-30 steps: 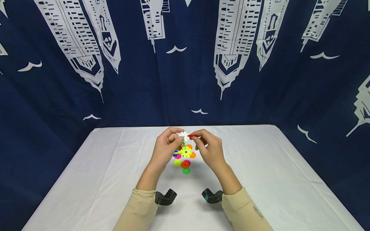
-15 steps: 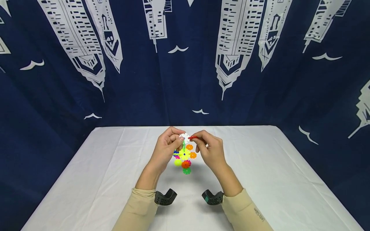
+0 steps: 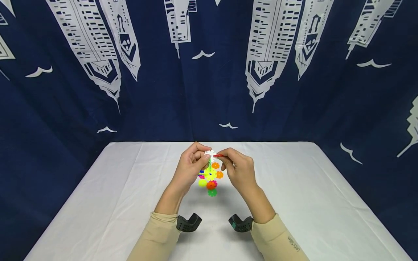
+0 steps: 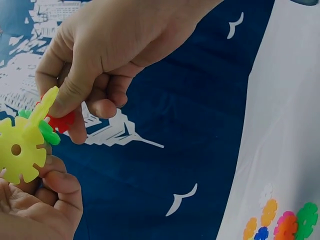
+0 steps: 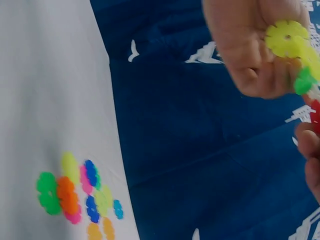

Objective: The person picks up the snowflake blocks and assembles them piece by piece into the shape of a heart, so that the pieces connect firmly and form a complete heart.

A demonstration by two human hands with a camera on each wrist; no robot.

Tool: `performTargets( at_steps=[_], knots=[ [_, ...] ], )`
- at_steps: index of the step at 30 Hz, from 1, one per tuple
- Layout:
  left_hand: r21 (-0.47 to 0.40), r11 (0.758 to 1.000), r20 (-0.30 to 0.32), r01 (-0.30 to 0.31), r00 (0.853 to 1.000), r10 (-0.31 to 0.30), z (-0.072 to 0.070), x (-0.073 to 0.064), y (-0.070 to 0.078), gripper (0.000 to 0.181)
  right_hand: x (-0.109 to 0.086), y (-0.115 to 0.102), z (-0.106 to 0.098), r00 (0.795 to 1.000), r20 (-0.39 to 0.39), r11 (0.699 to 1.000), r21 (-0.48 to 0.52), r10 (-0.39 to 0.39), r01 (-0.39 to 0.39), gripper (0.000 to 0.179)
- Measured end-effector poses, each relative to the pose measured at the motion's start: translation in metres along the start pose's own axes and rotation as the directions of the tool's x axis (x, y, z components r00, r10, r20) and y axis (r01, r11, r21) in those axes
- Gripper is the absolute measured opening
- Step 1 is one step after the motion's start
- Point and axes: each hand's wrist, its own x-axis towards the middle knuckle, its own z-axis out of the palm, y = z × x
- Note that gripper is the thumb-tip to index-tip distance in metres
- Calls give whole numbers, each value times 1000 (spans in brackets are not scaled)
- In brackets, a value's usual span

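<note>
My left hand (image 3: 189, 166) pinches a joined set of notched plastic snowflake discs above the table. In it are a white disc (image 3: 210, 155) at the top, a green disc (image 4: 49, 131) and yellow discs (image 4: 20, 151). From the other side my right hand (image 3: 240, 168) pinches a red snowflake disc (image 3: 218, 156) between thumb and forefinger. Seen edge-on in the head view, the red disc reaches the white disc's right rim. In the right wrist view the red disc (image 5: 315, 116) lies close below the green one, partly cut off by the frame edge.
Loose snowflake discs lie on the white tablecloth (image 3: 130, 203) beneath the hands: a green one (image 3: 212, 193), an orange-red one (image 3: 211, 185), orange ones (image 3: 220, 174) and blue ones (image 5: 92, 209). A dark blue curtain (image 3: 209, 90) with white printed buildings hangs behind the table.
The red disc has tipped flatter and sits slightly lower against the white disc's rim. Both hands keep their pinch and have barely moved; the whole head view has shifted slightly.
</note>
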Motion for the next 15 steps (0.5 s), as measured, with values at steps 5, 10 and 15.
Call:
performTargets(
  at_steps=[5, 10, 15],
  knots=[
    [39, 999, -4, 10, 1000, -10, -1, 1, -1, 21, 3, 5, -7, 999, 41, 1000, -9, 14, -13, 14],
    [79, 996, -41, 41, 998, -38, -6, 1, -4, 20, 4, 9, -9, 997, 58, 998, 35, 48, -50, 16],
    [92, 993, -28, 71, 997, -69, -9, 3, -5, 22, 3, 12, -8, 999, 31, 994, 96, 40, -43, 14]
  ],
)
